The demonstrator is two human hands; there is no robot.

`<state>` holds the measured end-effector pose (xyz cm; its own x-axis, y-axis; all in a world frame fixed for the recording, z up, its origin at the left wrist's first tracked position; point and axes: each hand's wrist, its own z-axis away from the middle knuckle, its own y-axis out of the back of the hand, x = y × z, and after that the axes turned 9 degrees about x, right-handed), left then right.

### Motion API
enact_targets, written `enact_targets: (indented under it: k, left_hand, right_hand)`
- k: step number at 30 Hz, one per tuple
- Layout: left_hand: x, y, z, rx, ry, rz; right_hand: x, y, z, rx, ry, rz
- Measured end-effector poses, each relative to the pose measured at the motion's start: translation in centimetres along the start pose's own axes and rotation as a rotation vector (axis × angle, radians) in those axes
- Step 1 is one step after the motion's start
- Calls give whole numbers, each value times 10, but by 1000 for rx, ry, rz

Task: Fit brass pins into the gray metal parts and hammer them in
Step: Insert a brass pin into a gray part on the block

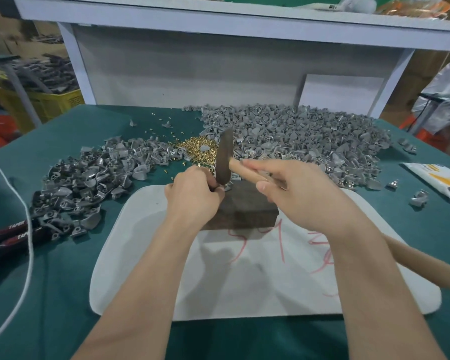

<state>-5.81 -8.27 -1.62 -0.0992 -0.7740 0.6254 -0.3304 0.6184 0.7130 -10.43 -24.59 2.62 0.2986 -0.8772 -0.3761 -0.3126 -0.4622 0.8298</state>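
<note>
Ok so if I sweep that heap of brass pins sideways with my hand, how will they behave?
The brass pins would probably scatter rather than slide together: they lie loose, with strays already spread across the green cloth. Being small and apparently round-shanked, some may roll. Individually they look light.

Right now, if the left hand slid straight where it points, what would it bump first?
Probably the hammer head, just beyond the left hand; depth is unclear, so it might slip under toward the brass pins.
</note>
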Motion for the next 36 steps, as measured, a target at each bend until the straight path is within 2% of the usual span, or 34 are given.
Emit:
enact_targets:
  k: [2,6,8,9,12,14,23,27,36]
  left_hand:
    - [0,0,1,-1,-3,4]
    - [0,-1,1,21,-6,15]
    - [-1,-2,1,40,1,27]
    - [-1,-2,1,42,4,26]
    - [0,-1,0,26,13,9]
    - [0,0,0,8,18,0]
    - [3,1,0,-49,-22,-19]
    - [5,2,1,-93,-71,-24]
    - [7,2,4,-101,-116,20]
  right_hand:
    - [-1,-1,1,33,-14,-1]
    - [0,5,1,269,-33,-78]
    - [2,9,1,325,-38,-105]
    - [1,10,2,306,-31,-105]
    - [0,8,2,42,-21,-9]
    - [-2,6,1,-46,-45,20]
    - [7,-13,-3,199,-139,-67]
    - [6,-31,-7,174,-242,-124]
    - [1,-46,-9,150,-248,-76]
